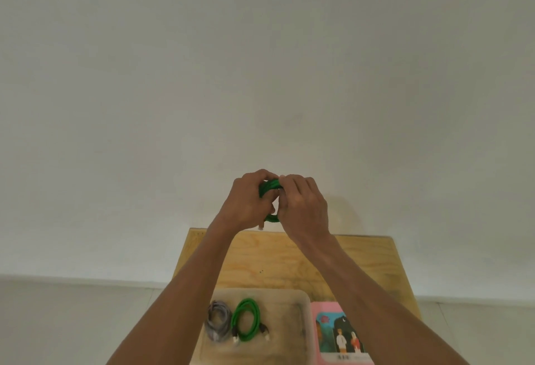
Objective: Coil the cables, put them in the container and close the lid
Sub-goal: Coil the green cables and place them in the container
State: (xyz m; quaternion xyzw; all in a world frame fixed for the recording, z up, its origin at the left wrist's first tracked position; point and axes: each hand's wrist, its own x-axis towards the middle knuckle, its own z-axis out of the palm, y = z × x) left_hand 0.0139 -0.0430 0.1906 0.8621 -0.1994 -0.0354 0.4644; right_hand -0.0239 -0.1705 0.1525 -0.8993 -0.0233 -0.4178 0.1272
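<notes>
Both the left hand (pixel 246 205) and right hand (pixel 302 205) curl tight around a small green cable coil (pixel 269 186), held high; the translucent plastic container (pixel 298 332) lies directly below, probably open, two coiled cables inside.

Soft, even, dimmish light; faint wall (pixel 260 75) shadow, slightly blurred picture.
</notes>
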